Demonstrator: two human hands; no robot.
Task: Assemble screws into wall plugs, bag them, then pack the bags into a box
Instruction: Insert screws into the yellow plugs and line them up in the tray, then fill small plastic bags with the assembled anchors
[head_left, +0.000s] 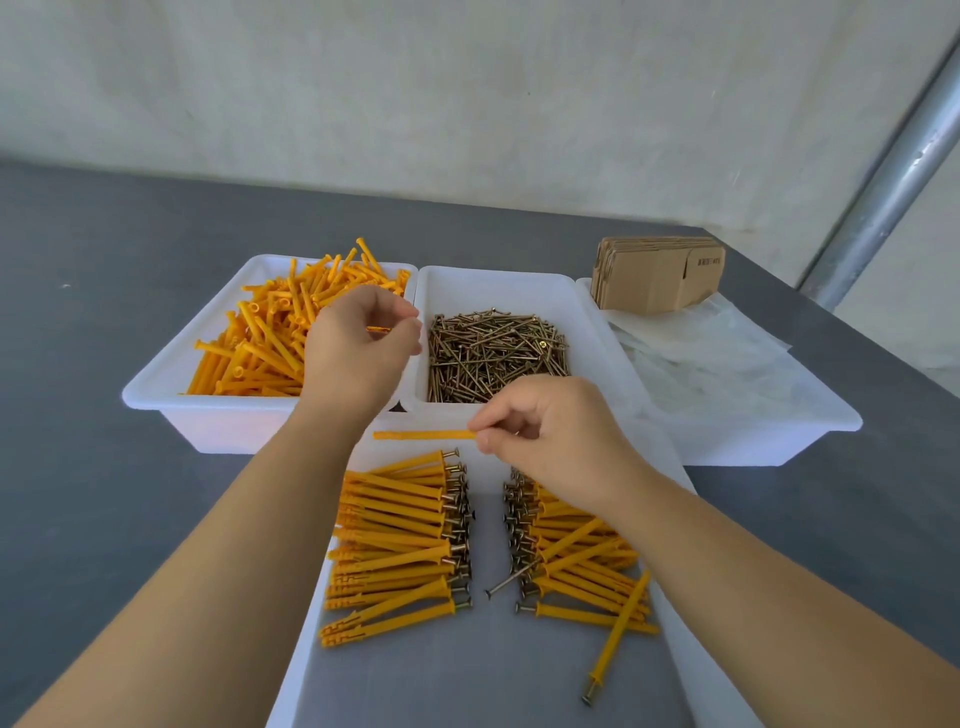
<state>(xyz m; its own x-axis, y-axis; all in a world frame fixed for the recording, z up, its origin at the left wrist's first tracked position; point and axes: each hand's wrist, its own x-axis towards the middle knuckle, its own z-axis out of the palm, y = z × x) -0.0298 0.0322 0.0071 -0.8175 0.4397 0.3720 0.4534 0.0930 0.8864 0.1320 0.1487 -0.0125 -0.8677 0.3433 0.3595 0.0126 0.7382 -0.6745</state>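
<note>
1. Near tray (322, 649): two piles of assembled plugs (400, 540); bags (711, 358), flat boxes (657, 275) untouched.
2. Right hand (550, 436) pinches a plug (421, 435); left hand (358, 343) pinches another over the plug bin (171, 384).
3. Assembly midway; bagging, boxing remain.

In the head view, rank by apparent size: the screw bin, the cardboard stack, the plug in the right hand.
1. Screw bin
2. Cardboard stack, though it sits farther back
3. Plug pinched by the right hand

We see grey table (104, 291) carrying four white trays: plug tray (156, 387), screw tray (582, 312), bag tray (810, 415), near tray (322, 665).
</note>
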